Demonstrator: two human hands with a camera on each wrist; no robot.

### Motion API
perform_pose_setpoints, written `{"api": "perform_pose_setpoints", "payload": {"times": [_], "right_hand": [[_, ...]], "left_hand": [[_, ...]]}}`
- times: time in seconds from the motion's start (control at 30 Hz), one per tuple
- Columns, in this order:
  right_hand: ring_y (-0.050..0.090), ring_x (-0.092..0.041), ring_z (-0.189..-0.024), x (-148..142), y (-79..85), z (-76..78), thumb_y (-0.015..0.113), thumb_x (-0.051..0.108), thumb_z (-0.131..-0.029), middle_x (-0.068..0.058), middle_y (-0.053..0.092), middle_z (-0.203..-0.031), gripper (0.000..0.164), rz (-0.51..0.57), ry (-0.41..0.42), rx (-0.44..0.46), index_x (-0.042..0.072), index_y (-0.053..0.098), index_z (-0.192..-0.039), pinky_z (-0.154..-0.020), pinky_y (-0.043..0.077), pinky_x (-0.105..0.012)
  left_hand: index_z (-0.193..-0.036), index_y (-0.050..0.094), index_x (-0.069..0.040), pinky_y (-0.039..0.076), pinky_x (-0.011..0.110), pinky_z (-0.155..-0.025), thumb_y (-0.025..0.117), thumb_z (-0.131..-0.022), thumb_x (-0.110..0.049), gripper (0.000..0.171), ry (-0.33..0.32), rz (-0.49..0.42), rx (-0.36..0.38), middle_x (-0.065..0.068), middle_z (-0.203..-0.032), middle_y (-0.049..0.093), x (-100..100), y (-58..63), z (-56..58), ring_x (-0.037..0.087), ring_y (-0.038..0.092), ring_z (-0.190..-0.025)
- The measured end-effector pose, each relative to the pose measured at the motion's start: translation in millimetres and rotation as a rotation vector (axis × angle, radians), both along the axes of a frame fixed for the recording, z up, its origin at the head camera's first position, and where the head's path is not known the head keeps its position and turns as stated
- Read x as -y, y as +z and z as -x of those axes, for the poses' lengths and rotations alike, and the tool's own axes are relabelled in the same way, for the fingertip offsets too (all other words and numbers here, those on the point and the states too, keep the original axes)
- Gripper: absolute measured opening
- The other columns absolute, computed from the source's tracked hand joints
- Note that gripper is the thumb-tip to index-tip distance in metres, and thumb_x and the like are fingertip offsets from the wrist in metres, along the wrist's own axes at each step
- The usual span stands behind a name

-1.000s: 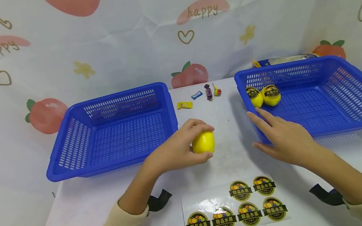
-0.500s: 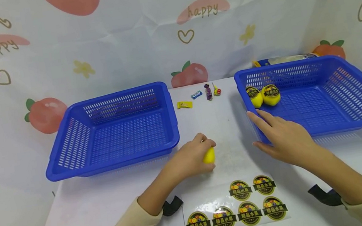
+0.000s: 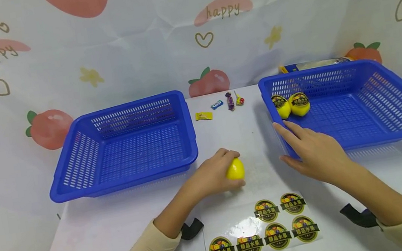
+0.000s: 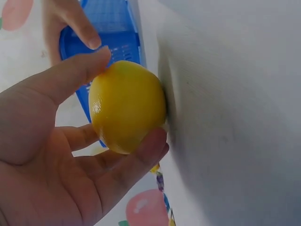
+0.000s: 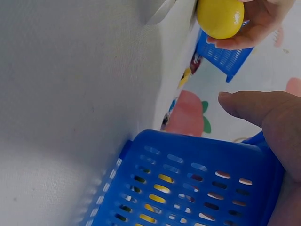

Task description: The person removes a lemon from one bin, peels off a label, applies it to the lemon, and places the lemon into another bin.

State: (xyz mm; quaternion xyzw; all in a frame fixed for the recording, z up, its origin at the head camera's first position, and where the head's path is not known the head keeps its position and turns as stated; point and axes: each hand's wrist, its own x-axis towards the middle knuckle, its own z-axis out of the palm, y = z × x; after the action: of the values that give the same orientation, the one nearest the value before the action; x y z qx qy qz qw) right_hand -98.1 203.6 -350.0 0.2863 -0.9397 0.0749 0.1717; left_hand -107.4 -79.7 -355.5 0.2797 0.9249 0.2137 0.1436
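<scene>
My left hand holds a plain yellow lemon low over the middle of the table. In the left wrist view, the thumb lies against one side of the lemon and bent fingers against the other. At the near left corner of the right blue basket, my right hand rests on the rim, its fingers loosely extended. The right wrist view has its thumb sticking out beside the basket wall. Inside that basket, two lemons carry round black-and-gold labels.
On the left stands another blue basket with nothing in it. A sheet of round stickers lies nearest me. Behind the lemon are a yellow wrapped sweet, a blue one, a purple one and a lollipop.
My left hand has come down and toward me with the lemon. Over the last half second more of the lemon has come into sight beyond the fingers. The right hand has stayed put.
</scene>
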Motion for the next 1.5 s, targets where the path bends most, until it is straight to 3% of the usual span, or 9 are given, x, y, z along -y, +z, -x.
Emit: {"api": "perform_pose_setpoints", "payload": {"times": [0.27,0.53,0.7,0.8,0.9,1.03,1.13,1.23,1.5], "right_hand": [[0.067,-0.043,-0.092,0,-0.7,0.2,0.085,0.03,-0.079,-0.026,0.055,-0.135,0.085,0.001,-0.006,0.002,0.008,0.043,-0.15,-0.05,0.051,-0.046],[0.065,-0.045,-0.096,-3,-2.2,1.4,0.084,0.033,-0.078,-0.027,0.053,-0.138,0.085,0.012,0.033,-0.021,0.008,0.045,-0.148,-0.058,0.054,-0.052],[0.053,-0.047,-0.122,-6,-3.2,2.1,0.058,0.058,-0.095,-0.025,0.047,-0.145,0.07,0.081,0.162,-0.097,0.007,0.053,-0.143,-0.091,0.048,-0.062],[0.047,-0.043,-0.131,0,-1.4,-2.5,0.042,0.054,-0.103,-0.022,0.052,-0.142,0.061,0.198,0.29,-0.178,0.005,0.062,-0.133,-0.106,0.041,-0.054],[0.061,-0.033,-0.117,10,0.6,-14.3,0.048,0.04,-0.104,-0.014,0.063,-0.128,0.045,0.253,0.417,-0.194,0.005,0.069,-0.124,-0.1,0.048,-0.039],[0.068,-0.018,-0.094,21,-1.1,-33.0,0.06,0.045,-0.099,-0.002,0.068,-0.113,0.045,0.129,0.465,0.04,0.01,0.068,-0.127,-0.076,0.058,-0.036],[0.061,-0.011,-0.088,22,-4.2,-41.4,0.069,0.062,-0.086,0.003,0.064,-0.11,0.071,-0.002,0.372,0.312,0.012,0.061,-0.135,-0.071,0.056,-0.032],[0.049,-0.007,-0.079,22,-9.2,-43.6,0.073,0.073,-0.072,0.007,0.056,-0.101,0.089,-0.051,0.297,0.478,0.013,0.058,-0.137,-0.064,0.048,-0.027],[0.042,-0.005,-0.071,28,-22.3,-39.1,0.083,0.066,-0.064,0.012,0.043,-0.088,0.084,-0.02,0.324,0.598,0.016,0.06,-0.127,-0.06,0.041,-0.022]], "left_hand": [[-0.153,0.038,-0.013,0.052,0.037,-0.092,0.086,-0.079,-0.035,0.091,0.04,-0.043,0.077,0.011,-0.143,0.048,5,-1.4,-0.6,0.023,0.059,-0.11],[-0.157,0.027,-0.009,0.043,0.047,-0.106,0.087,-0.078,-0.038,0.103,0.117,0.003,0.043,0.016,-0.152,0.04,16,5.8,-13.1,0.031,0.049,-0.131],[-0.146,0.043,0.0,0.047,0.043,-0.102,0.084,-0.079,-0.046,0.091,0.116,0.178,-0.056,0.018,-0.14,0.05,22,20.4,-39.6,0.031,0.056,-0.121],[-0.13,0.059,0.0,0.053,0.038,-0.089,0.08,-0.082,-0.052,0.074,0.044,0.268,-0.122,0.013,-0.119,0.06,21,27.8,-54.8,0.026,0.059,-0.102],[-0.117,0.067,-0.004,0.053,0.034,-0.074,0.076,-0.083,-0.055,0.062,-0.032,0.316,-0.147,0.007,-0.104,0.061,14,29.2,-67.1,0.021,0.056,-0.088],[-0.113,0.067,-0.01,0.051,0.031,-0.064,0.075,-0.081,-0.063,0.063,-0.11,0.369,-0.155,0.003,-0.104,0.06,-1,20.6,-78.3,0.017,0.052,-0.085],[-0.114,0.064,-0.012,0.049,0.03,-0.063,0.073,-0.077,-0.069,0.069,-0.165,0.426,-0.201,0.003,-0.106,0.058,-10,11.6,-83.9,0.017,0.052,-0.087],[-0.116,0.06,-0.013,0.047,0.029,-0.061,0.074,-0.074,-0.072,0.074,-0.185,0.476,-0.242,0.003,-0.108,0.056,-15,5.1,-86.9,0.017,0.05,-0.087],[-0.118,0.054,-0.014,0.047,0.03,-0.059,0.077,-0.071,-0.071,0.078,-0.142,0.488,-0.195,0.005,-0.112,0.054,-16,-0.7,-86.5,0.018,0.051,-0.085]]}}
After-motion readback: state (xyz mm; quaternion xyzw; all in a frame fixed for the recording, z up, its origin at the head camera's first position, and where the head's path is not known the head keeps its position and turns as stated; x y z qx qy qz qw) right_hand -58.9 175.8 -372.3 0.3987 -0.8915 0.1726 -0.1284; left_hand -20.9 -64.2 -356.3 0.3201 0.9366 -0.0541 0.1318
